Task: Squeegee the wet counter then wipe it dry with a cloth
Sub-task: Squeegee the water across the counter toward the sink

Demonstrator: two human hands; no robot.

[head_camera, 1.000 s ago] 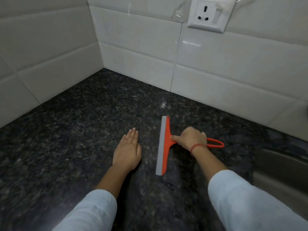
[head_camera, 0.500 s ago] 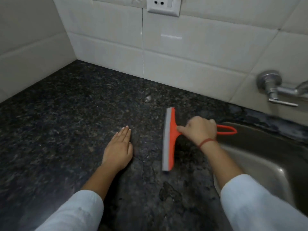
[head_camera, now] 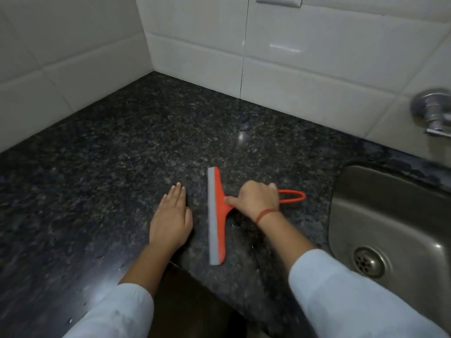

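An orange squeegee [head_camera: 218, 215] with a grey rubber blade lies blade-down on the dark speckled granite counter [head_camera: 117, 152]. My right hand [head_camera: 256, 200] is closed around its handle, and the handle's loop end sticks out to the right toward the sink. My left hand [head_camera: 170, 220] rests flat on the counter just left of the blade, fingers together, holding nothing. A few water droplets glint on the counter near the front edge and around the blade. No cloth is in view.
A steel sink [head_camera: 390, 220] with a drain [head_camera: 368, 262] sits at the right. A metal tap [head_camera: 432, 113] juts from the white tiled wall [head_camera: 305, 69]. Tiled walls meet in a corner at the back left. The counter's front edge runs under my forearms.
The squeegee and my right hand have slid right, toward the sink. The view has swung right and down, so the sink drain and the counter's front edge now show.
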